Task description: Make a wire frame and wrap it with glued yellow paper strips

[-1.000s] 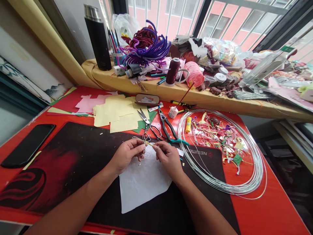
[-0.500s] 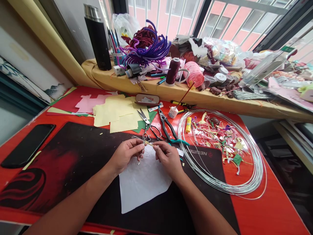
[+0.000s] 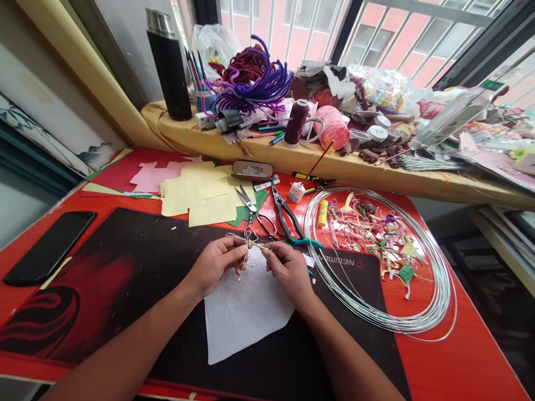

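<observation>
A small bent-wire figure (image 3: 247, 241) with looped ends is pinched in my left hand (image 3: 221, 263), above a white sheet of paper (image 3: 246, 317). My right hand (image 3: 287, 268) pinches the end of a thin yellow strip (image 3: 256, 244), whose other end meets the wire near the figure's middle. Whether the strip is paper or something else is too small to tell. Just beyond my hands lie open scissors (image 3: 253, 209) and black pliers (image 3: 284, 211) with teal handle ends. The paper rests on a black desk mat (image 3: 167, 334).
At right a coil of silver wire (image 3: 443, 289) surrounds colourful scraps and a yellow glue stick (image 3: 322, 213). A white glue bottle (image 3: 296, 191) holds a brush. Yellow paper pieces (image 3: 184, 192) lie behind the mat; a black phone (image 3: 50, 245) is left. Craft supplies crowd the sill (image 3: 167, 131).
Almost nothing differs. Both hands keep their pinch on the wire figure and the yellow strip, and the whole view has shifted very slightly.
</observation>
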{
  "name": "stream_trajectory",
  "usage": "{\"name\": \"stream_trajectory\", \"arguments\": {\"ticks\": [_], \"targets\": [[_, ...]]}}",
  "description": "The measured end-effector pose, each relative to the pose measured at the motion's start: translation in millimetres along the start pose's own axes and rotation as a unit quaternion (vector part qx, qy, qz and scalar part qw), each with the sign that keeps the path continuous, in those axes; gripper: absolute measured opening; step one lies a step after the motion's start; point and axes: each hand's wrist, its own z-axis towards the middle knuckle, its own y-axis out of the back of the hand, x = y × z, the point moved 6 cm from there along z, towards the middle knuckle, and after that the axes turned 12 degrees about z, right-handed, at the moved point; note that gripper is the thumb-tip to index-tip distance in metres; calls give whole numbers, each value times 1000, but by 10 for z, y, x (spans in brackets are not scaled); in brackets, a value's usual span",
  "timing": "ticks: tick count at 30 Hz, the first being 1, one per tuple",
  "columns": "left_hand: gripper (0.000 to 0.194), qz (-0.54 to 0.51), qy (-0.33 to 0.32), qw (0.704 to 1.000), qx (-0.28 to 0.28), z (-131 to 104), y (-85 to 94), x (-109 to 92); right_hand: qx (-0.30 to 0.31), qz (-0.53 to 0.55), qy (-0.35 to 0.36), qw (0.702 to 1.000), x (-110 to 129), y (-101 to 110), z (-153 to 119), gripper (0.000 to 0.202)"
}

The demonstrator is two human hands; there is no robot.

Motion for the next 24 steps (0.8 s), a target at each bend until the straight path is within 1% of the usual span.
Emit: {"name": "stream_trajectory", "arguments": {"ticks": [11, 16, 21, 24], "targets": [[38, -8, 2, 1000, -9, 0, 6, -20, -6, -8, -6, 1000, 0, 6, 1, 22], [37, -3, 1, 1000, -1, -8, -6, -24, -1, -6, -3, 1000, 17, -8, 4, 23], [36, 5, -6, 1000, -8, 1, 8, -31, -20, -7, -7, 1000, 31, 17, 8, 22], [36, 15, -17, 1000, -20, 8, 27, -36, -40, -9, 8, 999, 58, 51, -3, 22]]}}
